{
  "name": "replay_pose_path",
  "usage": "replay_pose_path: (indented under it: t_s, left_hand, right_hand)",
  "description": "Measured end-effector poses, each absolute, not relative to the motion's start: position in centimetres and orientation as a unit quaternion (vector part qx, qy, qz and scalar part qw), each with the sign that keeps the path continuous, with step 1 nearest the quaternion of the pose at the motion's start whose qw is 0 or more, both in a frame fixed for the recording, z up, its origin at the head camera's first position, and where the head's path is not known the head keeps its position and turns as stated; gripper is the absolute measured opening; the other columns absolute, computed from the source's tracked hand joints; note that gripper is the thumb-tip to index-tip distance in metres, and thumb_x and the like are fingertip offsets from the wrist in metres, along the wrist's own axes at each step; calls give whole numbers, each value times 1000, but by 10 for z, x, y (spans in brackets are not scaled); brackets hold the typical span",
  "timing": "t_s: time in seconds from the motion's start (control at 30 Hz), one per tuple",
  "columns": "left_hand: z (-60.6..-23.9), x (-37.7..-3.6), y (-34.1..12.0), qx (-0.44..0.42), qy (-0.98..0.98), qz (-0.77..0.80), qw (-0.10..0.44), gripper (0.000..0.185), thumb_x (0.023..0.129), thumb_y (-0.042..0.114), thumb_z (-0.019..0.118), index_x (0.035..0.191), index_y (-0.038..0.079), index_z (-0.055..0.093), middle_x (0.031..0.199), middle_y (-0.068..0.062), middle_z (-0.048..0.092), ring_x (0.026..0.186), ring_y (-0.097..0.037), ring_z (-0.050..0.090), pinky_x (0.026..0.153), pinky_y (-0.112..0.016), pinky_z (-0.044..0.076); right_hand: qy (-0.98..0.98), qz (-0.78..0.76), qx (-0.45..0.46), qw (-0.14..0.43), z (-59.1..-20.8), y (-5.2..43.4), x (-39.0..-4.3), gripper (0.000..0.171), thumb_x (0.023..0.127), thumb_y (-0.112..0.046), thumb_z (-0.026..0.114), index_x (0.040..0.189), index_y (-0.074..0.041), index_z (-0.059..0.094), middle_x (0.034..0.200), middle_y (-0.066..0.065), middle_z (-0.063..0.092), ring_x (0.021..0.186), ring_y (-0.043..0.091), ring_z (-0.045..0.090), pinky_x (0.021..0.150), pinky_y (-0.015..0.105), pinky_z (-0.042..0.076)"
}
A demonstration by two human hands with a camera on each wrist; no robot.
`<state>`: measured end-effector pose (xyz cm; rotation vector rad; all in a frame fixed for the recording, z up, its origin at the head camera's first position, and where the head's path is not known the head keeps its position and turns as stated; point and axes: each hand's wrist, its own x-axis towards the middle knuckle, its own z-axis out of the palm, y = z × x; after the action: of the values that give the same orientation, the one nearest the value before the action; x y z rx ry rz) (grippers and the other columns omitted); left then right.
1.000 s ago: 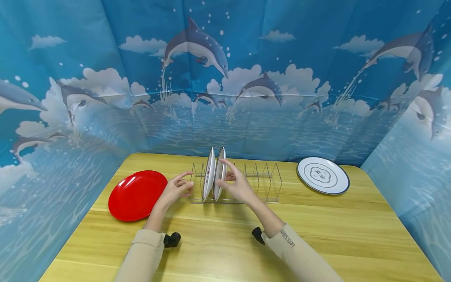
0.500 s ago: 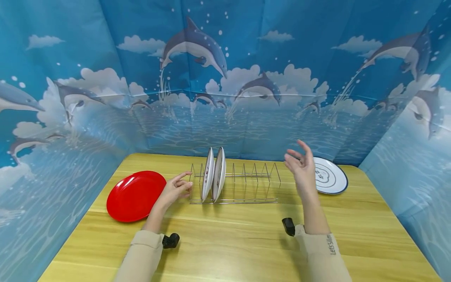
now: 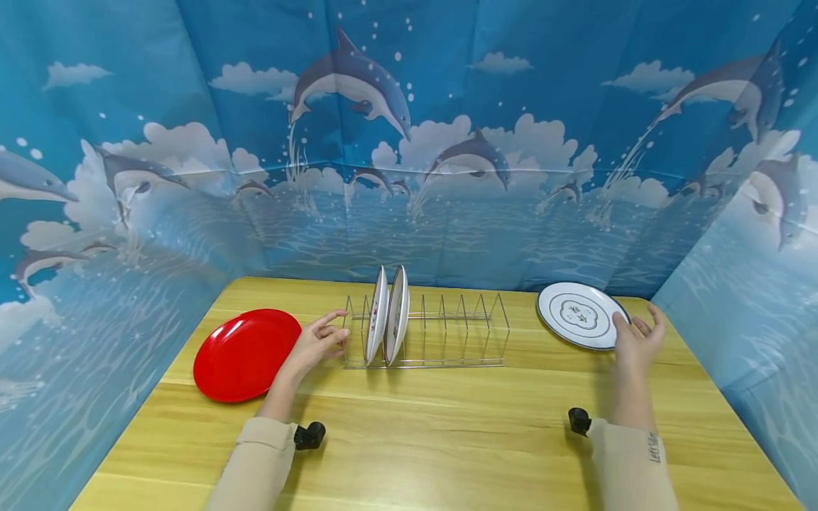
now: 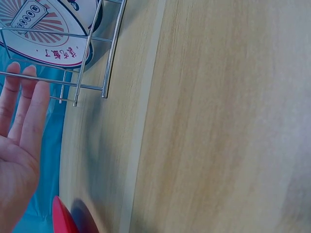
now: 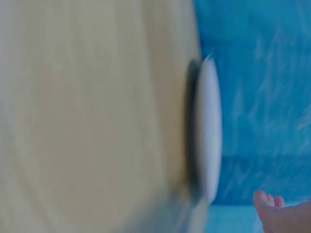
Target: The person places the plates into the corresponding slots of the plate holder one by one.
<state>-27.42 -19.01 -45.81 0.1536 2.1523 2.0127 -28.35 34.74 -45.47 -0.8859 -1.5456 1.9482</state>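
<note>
A wire dish rack [image 3: 441,333] stands mid-table with two white patterned plates [image 3: 387,314] upright in its left slots. My left hand [image 3: 317,341] rests open at the rack's left end, fingers straight beside the wires [image 4: 22,109]. A white plate with a dark rim [image 3: 583,316] lies flat at the back right. My right hand [image 3: 635,339] is open at that plate's near right edge, fingers spread; touch is unclear. In the blurred right wrist view the plate [image 5: 209,128] shows edge-on, with fingertips [image 5: 272,206] beside it.
A red plate [image 3: 246,353] lies flat on the wooden table [image 3: 422,433] left of my left hand. Blue dolphin-print backdrop walls [image 3: 409,177] enclose the table at the back and both sides. Several rack slots right of the two plates hold nothing.
My right hand left the upright plates in the rack, swung right through the air and came down at the edge of the flat white plate. The left hand stayed put.
</note>
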Motion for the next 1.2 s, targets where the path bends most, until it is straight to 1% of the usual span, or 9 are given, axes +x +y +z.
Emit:
replay_pose_path:
  t_s: [0.13, 0.33, 0.4, 0.47, 0.57, 0.63, 0.8, 1.0, 1.2]
  left_hand:
    - [-458, -275, -190, 54, 724, 681, 97, 57, 86, 19, 63, 136, 7, 39, 98, -22, 59, 87, -28, 57, 80, -43, 51]
    - [-459, -276, -190, 53, 725, 680, 97, 58, 86, 20, 63, 136, 7, 39, 103, -28, 55, 85, -22, 57, 81, -44, 50]
    - [-460, -276, -190, 53, 725, 681, 96, 58, 86, 21, 64, 137, 7, 39, 103, -30, 54, 84, -22, 57, 81, -45, 50]
    - [-460, -276, -190, 53, 723, 682, 95, 58, 86, 20, 64, 137, 7, 38, 104, -30, 54, 84, -22, 57, 81, -45, 50]
    - [-461, -276, -191, 52, 722, 683, 95, 58, 86, 20, 64, 137, 7, 38, 104, -31, 53, 84, -24, 58, 80, -45, 50]
    - [-462, -276, -191, 52, 721, 684, 96, 58, 86, 19, 64, 137, 7, 38, 103, -30, 54, 86, -26, 57, 80, -44, 51]
    - [-461, -276, -192, 52, 720, 685, 96, 58, 86, 20, 63, 137, 8, 39, 102, -27, 57, 88, -30, 57, 81, -44, 50]
    - [-461, -277, -192, 52, 721, 685, 95, 57, 86, 20, 63, 136, 8, 39, 102, -27, 57, 87, -27, 57, 81, -44, 51]
    - [-461, -279, -190, 54, 730, 675, 92, 54, 87, 19, 62, 135, 8, 41, 95, -19, 61, 83, -23, 59, 80, -44, 51]
  right_hand:
    - [-591, 692, -354, 215, -490, 380, -293, 73, 79, -22, 70, 135, -45, 28, 129, -8, 28, 126, 16, 28, 95, 25, 35]
    - [-641, 664, -358, 142, -494, 377, -283, 82, 82, -24, 65, 144, -37, 12, 146, 12, 16, 123, 20, 31, 86, 22, 44]
    - [-629, 685, -349, 111, -480, 363, -274, 84, 84, -20, 63, 145, -35, 7, 148, 15, 12, 110, 15, 45, 83, 20, 47]
    - [-618, 709, -330, 85, -469, 352, -266, 85, 86, -16, 59, 146, -32, 2, 150, 15, 5, 98, 11, 53, 92, 21, 42]
    - [-593, 736, -319, 63, -470, 351, -266, 87, 85, -12, 61, 146, -32, 2, 151, 10, 0, 73, -3, 50, 86, 17, 45]
    - [-587, 746, -309, 57, -473, 354, -269, 88, 84, -10, 62, 146, -32, 3, 151, 8, -3, 72, -4, 51, 85, 16, 45]
    - [-595, 748, -291, 38, -478, 359, -275, 91, 81, -7, 65, 147, -25, 5, 150, 12, -1, 64, -6, 54, 76, 13, 48]
    - [-643, 696, -317, 37, -481, 358, -280, 79, 84, -5, 61, 146, -9, 13, 148, 17, 10, 56, -6, 52, 66, 11, 49]
    - [-616, 710, -337, 49, -482, 359, -281, 78, 84, 2, 59, 146, -12, 14, 149, 14, 12, 57, -4, 54, 65, 13, 51]
